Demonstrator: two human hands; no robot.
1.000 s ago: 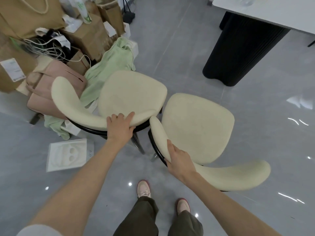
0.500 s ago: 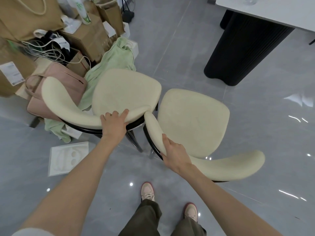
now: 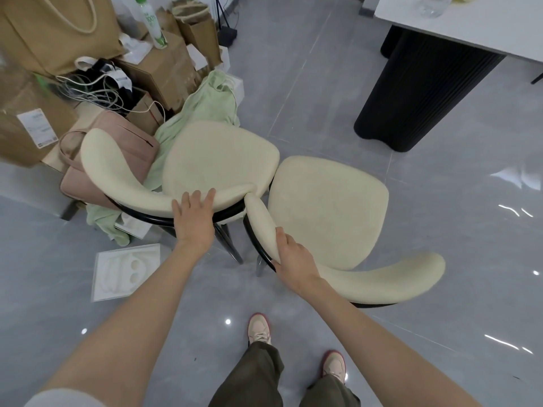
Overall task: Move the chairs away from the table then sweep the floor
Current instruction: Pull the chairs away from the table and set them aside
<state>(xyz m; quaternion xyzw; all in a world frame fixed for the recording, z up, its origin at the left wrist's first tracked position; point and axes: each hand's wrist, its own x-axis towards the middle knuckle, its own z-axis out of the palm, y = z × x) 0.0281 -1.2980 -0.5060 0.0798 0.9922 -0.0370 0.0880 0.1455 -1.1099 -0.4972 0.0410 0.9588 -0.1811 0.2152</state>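
Note:
Two cream upholstered chairs with black frames stand side by side on the grey floor. My left hand (image 3: 192, 218) rests over the curved backrest of the left chair (image 3: 220, 160), fingers spread on its padding. My right hand (image 3: 293, 259) grips the curved backrest of the right chair (image 3: 326, 207) near its left end. The two backrest ends touch between my hands. The white table (image 3: 470, 27) with its black ribbed base (image 3: 420, 95) stands at the upper right, apart from both chairs.
A pile of cardboard boxes (image 3: 164, 66), paper bags, cables, a pink bag (image 3: 117, 160) and a green cloth (image 3: 202, 110) crowds the upper left, right behind the left chair. A white moulded tray (image 3: 126, 271) lies on the floor. My feet stand below the chairs.
Both chairs have slid a little further toward the pile at the left, and their backrest ends now meet. My hands keep their places on the backrests.

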